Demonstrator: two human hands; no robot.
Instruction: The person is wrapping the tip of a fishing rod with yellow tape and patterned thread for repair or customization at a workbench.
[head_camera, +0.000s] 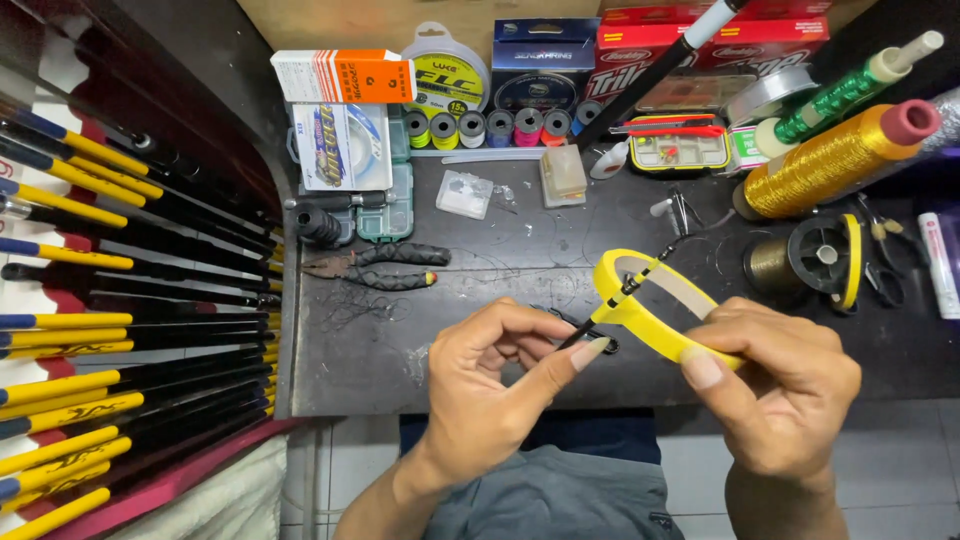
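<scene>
Dark surface (500, 375) is cluttered along its far edge. Yellow tape roll (640, 305) is held above the near edge, pinched by right hand (775, 395) fingers. Thin black rod (625, 290) is gripped by left hand (495, 385) fingers, passing through the roll. Pliers (375, 268) lie toward the left edge.

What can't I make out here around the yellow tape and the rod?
Head view only:
- The free end of the yellow tape roll: hidden under the right hand.
- The thin black rod: its lower end vanishes behind the left hand.
- The small dark part at the left thumb tip: too small to identify.
- The long black rod at the back: cut off by the top edge.
</scene>
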